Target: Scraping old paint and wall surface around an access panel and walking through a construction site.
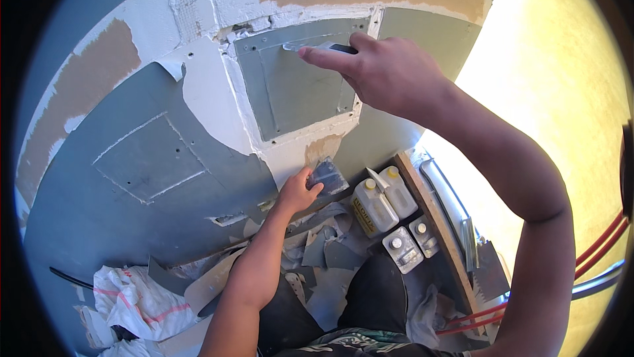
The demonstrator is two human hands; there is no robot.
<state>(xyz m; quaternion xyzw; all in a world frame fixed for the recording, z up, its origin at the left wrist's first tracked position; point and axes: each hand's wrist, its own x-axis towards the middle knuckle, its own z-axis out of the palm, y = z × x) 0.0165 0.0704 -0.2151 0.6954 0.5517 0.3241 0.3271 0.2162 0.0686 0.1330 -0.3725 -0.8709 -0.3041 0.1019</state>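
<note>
My right hand (pixel 389 66) is raised against the upper part of a grey wall panel (pixel 304 86). It is closed around a thin tool (pixel 340 48) with a dark handle, the index finger stretched along it. The light tip of the tool meets the panel near its top edge; its exact kind is unclear. Lower down, my left hand (pixel 297 193) pinches the edge of a flat dark grey square piece (pixel 328 176) with pale smears. This piece is close to the wall, just under a brown bare patch (pixel 322 150). White plaster (pixel 228 112) borders the panel.
Grey wall covering (pixel 132 132) with a scored square spreads left. Several plastic jugs (pixel 374 206) stand low on the right beside a wooden board (pixel 436 225). Torn scraps (pixel 323 248) and a white sack (pixel 142 301) lie around my legs. Red hoses (pixel 601 245) run at the right.
</note>
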